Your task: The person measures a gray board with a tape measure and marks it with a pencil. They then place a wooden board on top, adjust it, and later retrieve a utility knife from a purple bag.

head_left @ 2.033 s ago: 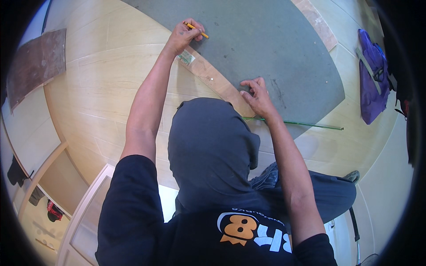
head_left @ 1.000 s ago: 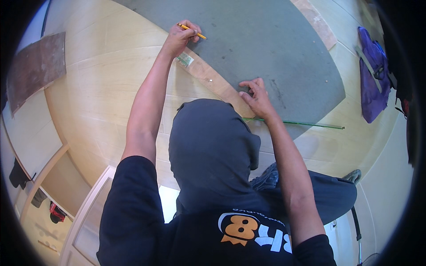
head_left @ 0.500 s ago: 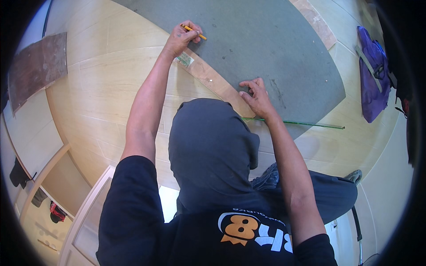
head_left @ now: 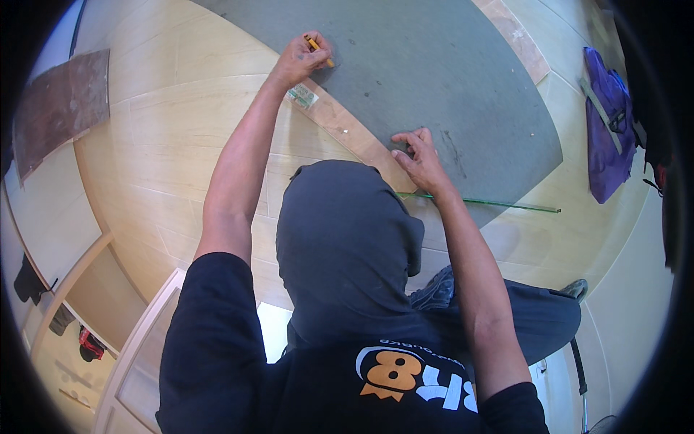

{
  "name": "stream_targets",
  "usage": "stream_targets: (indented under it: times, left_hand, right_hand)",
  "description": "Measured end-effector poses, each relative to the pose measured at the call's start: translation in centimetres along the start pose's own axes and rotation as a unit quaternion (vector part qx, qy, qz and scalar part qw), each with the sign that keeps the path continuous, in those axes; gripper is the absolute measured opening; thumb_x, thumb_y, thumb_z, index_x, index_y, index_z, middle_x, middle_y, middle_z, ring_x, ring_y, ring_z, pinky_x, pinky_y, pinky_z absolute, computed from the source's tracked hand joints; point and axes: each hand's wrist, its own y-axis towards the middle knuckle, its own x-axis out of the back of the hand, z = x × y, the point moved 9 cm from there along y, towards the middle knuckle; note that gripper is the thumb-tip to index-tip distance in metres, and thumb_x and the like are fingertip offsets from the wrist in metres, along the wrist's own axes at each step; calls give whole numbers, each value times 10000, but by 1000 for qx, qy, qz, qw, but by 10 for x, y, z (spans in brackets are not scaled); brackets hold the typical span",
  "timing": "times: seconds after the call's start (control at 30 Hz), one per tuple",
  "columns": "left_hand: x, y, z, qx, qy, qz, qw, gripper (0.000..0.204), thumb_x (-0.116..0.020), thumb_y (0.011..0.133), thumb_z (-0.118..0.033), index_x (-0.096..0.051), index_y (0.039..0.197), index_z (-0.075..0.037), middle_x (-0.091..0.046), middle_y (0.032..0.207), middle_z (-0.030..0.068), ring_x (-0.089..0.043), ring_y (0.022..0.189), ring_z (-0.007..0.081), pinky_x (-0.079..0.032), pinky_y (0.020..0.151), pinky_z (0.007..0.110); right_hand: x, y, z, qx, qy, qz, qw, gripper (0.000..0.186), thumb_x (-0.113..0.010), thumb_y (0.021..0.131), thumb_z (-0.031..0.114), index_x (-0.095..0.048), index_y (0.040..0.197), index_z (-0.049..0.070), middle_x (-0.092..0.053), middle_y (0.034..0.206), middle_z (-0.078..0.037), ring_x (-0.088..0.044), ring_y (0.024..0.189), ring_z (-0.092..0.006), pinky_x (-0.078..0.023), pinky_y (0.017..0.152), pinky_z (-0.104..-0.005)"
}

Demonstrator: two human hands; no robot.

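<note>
My left hand is closed on a short yellow pencil, held at the edge of a big grey board. The pencil's lower tip is by the board's surface; whether it touches, I cannot tell. Along the board's near edge runs a pale brownish strip with a green-and-white label by my left wrist. My right hand lies over the board near the strip's lower end, thumb and fingers apart and nothing in them. A thin green-edged rod or strip passes by my right wrist.
Another pale brownish strip lies along the board's far right edge. Beyond it, a purple bag with a grey strap is on the tiled floor. A worn brown panel is at the far left, above a white-framed piece.
My left hand has turned slightly, and the pencil in it now stands steeper. My right hand stays nearly where it was, with its fingers still apart.
</note>
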Motion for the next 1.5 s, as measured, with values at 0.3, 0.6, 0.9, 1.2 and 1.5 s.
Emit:
stream_targets:
  times: [0.3,0.6,0.9,1.2,1.5]
  left_hand:
    - [34,-13,10,17,-225,-73,971,48,-617,869,0,-592,898,-29,-634,955,134,-610,743,169,-528,713,302]
    - [3,-25,12,4,-166,-95,982,74,-674,884,-6,-610,915,-27,-646,1021,127,-637,808,167,-537,779,299]
    - [0,-25,15,11,-154,-85,984,81,-650,897,13,-629,966,-22,-654,1060,113,-664,903,172,-559,829,290]
    - [20,-13,20,8,-306,-91,948,54,-611,919,18,-615,878,-17,-651,994,154,-663,817,217,-559,766,325]
    - [-30,106,-50,-51,-278,-146,948,143,-674,905,27,-580,1013,32,-653,998,158,-678,843,229,-586,784,337]
  right_hand:
    - [-1,-1,-1,-2,-21,12,1000,334,-735,870,220,-668,1190,152,-477,1071,-47,-519,962,-198,-406,928,-384]
    - [-1,-2,0,-7,-5,8,1000,344,-741,866,222,-666,1192,142,-474,1060,-42,-509,954,-195,-394,930,-380]
    - [0,-1,1,-11,-2,7,1000,343,-744,861,227,-672,1185,138,-479,1062,-42,-512,949,-199,-404,918,-374]
    - [-2,0,-4,5,8,1,1000,342,-741,857,229,-670,1182,151,-476,1067,-46,-511,956,-200,-397,936,-384]
    - [-2,-1,-2,19,-30,-4,999,347,-741,861,210,-657,1192,150,-476,1092,-72,-511,1063,-241,-391,966,-425]
